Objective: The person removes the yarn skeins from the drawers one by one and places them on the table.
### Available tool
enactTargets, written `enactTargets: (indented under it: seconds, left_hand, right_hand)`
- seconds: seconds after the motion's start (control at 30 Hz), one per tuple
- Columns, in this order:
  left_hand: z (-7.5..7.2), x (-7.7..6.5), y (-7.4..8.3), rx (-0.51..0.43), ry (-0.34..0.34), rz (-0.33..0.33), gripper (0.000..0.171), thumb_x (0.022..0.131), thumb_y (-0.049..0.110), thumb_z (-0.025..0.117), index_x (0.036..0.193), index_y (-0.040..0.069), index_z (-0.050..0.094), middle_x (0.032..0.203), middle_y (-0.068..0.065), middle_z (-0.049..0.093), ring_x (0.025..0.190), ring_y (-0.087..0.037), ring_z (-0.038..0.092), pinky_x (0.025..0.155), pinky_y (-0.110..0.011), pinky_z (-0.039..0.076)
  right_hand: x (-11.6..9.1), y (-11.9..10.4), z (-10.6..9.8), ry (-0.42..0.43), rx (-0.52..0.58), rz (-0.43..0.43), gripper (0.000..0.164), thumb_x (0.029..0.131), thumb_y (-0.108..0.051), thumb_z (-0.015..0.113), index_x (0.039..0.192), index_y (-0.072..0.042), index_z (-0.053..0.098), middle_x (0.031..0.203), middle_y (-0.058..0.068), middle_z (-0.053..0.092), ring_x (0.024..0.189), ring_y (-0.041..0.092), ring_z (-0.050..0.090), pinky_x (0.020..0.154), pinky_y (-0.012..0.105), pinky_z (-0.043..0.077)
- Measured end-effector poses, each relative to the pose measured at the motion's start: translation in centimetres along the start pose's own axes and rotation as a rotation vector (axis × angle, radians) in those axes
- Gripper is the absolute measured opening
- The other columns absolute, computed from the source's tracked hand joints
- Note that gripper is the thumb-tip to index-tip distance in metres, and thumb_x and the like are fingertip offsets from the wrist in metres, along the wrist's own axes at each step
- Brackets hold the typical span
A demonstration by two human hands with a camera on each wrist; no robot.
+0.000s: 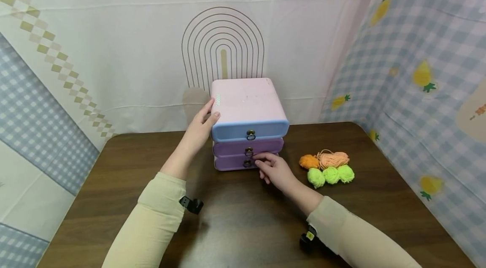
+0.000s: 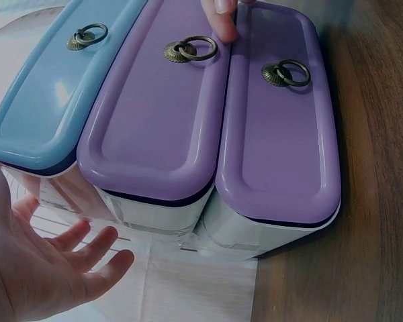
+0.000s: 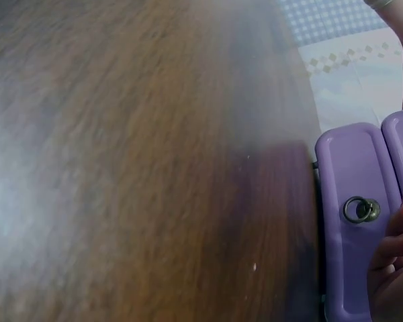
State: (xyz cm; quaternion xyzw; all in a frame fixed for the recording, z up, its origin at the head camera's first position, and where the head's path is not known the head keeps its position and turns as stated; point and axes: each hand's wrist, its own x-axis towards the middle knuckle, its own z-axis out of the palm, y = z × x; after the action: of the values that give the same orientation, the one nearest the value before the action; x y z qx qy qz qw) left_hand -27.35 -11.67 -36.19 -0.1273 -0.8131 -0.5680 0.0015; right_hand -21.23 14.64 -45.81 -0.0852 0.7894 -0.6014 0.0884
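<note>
A small drawer unit (image 1: 247, 101) with a pink top stands on the table. Its front has a blue top drawer (image 1: 229, 132), a purple middle drawer (image 1: 228, 149) and a purple bottom drawer (image 1: 229, 164), all closed, each with a bronze ring pull (image 2: 282, 74). My left hand (image 1: 198, 131) rests against the unit's upper left side, thumb near the top edge and fingers spread. Fingertips of my right hand (image 1: 279, 171) touch the front near the seam between both purple drawers, beside the ring pulls. No ring appears between those fingers. The right wrist view shows only part of this hand.
Right of the unit lie an orange yarn ball (image 1: 309, 161), a peach yarn skein (image 1: 333, 159) and three lime green yarn balls (image 1: 331, 175). Patterned cloth (image 1: 152, 48) hangs behind the brown wooden table (image 1: 125, 175) and on both sides.
</note>
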Motion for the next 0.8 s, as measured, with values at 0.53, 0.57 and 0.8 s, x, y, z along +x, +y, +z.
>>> enactTargets:
  seconds: [0.53,0.57,0.8]
  left_hand:
    - [-0.1,0.2,-0.2,-0.017,-0.003,-0.004,0.065,0.103,0.045,0.048,0.159,0.026,0.022,0.15,-0.014,0.036,0.131,-0.034,0.046,0.104,-0.05,0.042]
    - [0.0,0.2,-0.2,-0.016,-0.002,-0.004,0.065,0.103,0.045,0.048,0.159,0.026,0.022,0.15,-0.014,0.036,0.131,-0.034,0.046,0.104,-0.05,0.042]
    - [0.0,0.1,-0.1,-0.006,-0.003,0.005,0.065,0.103,0.044,0.047,0.16,0.025,0.021,0.151,-0.014,0.035,0.131,-0.035,0.046,0.105,-0.05,0.041]
  right_hand:
    - [-0.2,0.7,-0.5,-0.012,-0.027,0.01,0.026,0.101,-0.014,0.058,0.123,-0.003,0.066,0.06,0.006,0.057,0.045,0.015,0.047,0.045,0.037,0.046]
    - [-0.2,0.8,-0.5,-0.013,-0.028,0.012,0.025,0.101,-0.014,0.058,0.122,-0.003,0.066,0.06,0.006,0.057,0.045,0.015,0.047,0.045,0.036,0.046]
    - [0.0,1.3,-0.3,-0.033,-0.052,0.042,0.026,0.1,-0.016,0.059,0.122,-0.005,0.066,0.06,0.004,0.058,0.045,0.014,0.046,0.044,0.032,0.044]
